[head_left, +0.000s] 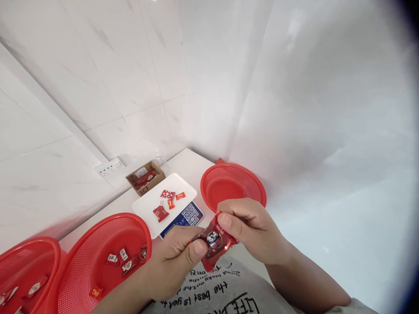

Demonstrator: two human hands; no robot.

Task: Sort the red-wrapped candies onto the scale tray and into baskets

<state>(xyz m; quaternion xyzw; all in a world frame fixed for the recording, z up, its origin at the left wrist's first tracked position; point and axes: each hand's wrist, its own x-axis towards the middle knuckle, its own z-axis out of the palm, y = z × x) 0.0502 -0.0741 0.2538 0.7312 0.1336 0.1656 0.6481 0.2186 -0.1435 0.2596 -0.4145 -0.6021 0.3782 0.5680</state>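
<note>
Between my two hands is a shiny red packet (214,240) with a round dark picture on its front. My left hand (183,257) grips its left side, thumb on top. My right hand (247,226) pinches its upper corner between thumb and fingers. Just beyond them stands a scale, with a blue keypad (190,213) and a white tray (144,207). Several small red wrapped pieces lie on the tray, including a dotted one (168,194) and a larger red one (160,213). What the packet contains is hidden.
A red mesh basket (204,185) stands behind my right hand. To the left are two more red baskets, the nearer one (73,257) holding several small wrapped pieces. A cardboard box (153,185) with red packets sits by the tiled wall, below a socket strip (109,167).
</note>
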